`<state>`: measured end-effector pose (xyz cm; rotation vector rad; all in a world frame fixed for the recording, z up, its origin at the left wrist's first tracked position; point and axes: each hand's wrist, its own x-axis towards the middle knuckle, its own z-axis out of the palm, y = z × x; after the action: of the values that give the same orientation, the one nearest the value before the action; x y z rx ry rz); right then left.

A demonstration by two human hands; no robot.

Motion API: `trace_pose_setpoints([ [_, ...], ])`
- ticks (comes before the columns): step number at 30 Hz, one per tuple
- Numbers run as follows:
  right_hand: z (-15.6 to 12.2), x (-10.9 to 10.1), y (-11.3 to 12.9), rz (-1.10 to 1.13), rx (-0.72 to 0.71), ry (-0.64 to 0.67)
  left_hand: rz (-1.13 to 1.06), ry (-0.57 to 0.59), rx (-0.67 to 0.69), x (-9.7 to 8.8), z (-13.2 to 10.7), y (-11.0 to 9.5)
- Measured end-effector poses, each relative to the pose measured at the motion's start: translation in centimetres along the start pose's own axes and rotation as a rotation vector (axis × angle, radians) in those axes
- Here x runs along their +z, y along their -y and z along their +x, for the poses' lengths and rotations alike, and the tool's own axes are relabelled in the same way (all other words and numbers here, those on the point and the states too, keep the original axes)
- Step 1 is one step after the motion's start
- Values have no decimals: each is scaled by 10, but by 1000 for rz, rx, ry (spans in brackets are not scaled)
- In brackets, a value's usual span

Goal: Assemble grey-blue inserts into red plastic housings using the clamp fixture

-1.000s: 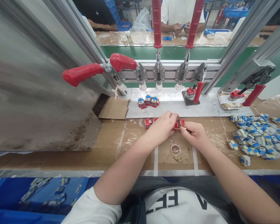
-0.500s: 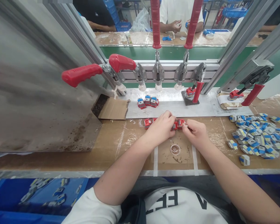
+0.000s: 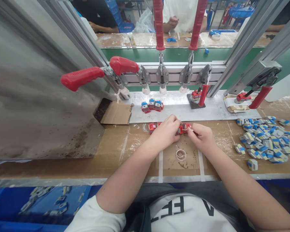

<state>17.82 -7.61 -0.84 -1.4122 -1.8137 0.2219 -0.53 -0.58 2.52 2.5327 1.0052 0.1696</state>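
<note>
A row of small red plastic parts (image 3: 152,128) lies on the brown bench in front of the metal plate. My left hand (image 3: 168,130) is closed over the middle of the row and hides part of it. Its fingertips grip one red part (image 3: 180,130). At the right end, my right hand (image 3: 201,135) pinches a thin pale stick (image 3: 185,130), whose tip lies against the last red part (image 3: 187,126). Just below the hands sits a small clear round cup (image 3: 181,155).
Red-handled toggle clamps (image 3: 161,64) line the rail behind. Several blue-and-grey parts in red holders (image 3: 152,104) sit on the metal plate (image 3: 176,109). A pile of grey, blue and yellow parts (image 3: 265,138) lies right. A blue bin (image 3: 4,206) is lower left. Co-workers sit opposite.
The stick shifts slightly across the end red part while my left hand stays put. A blue piece now appears on the green strip, and the co-worker's hands opposite have moved.
</note>
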Motion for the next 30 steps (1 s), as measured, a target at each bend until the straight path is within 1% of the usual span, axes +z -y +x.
trace_pose_setpoints([
  [2, 0, -3, 2, 37, 8, -12, -7, 3, 3, -1, 0, 0],
  [4, 0, -6, 4, 130, -22, 23, -13, -1, 12, -1, 0, 1],
  [5, -1, -8, 4, 195, -63, 76, -16, -5, 17, -1, 0, 1],
  [7, -3, -11, 6, 318, -174, 240, -26, -6, 24, -1, 0, 2],
  [9, -5, -11, 7, 372, -270, 398, -32, -1, 20, -1, 0, 3],
  [10, -6, -10, 7, 370, -298, 450, -33, 0, 18, 0, -1, 3],
  [12, -7, -8, 7, 344, -326, 508, -28, -2, 15, 0, -1, 3],
  [14, -8, -6, 7, 324, -331, 528, -22, -9, 17, 0, -1, 3],
  [22, -9, -4, 7, 336, -314, 516, -37, -4, 18, 0, -2, 4],
  [24, -8, -6, 6, 370, -287, 488, -39, -12, 23, 0, -2, 4],
  [25, -8, -7, 6, 385, -260, 439, -39, -14, 25, 0, -2, 4],
  [27, -6, -9, 5, 377, -165, 256, -34, -17, 29, 0, -2, 4],
  [29, -3, -10, 4, 307, -50, 68, -24, -14, 27, 1, -1, 5],
  [30, -2, -9, 3, 265, -2, 8, -19, -12, 22, 1, -1, 5],
])
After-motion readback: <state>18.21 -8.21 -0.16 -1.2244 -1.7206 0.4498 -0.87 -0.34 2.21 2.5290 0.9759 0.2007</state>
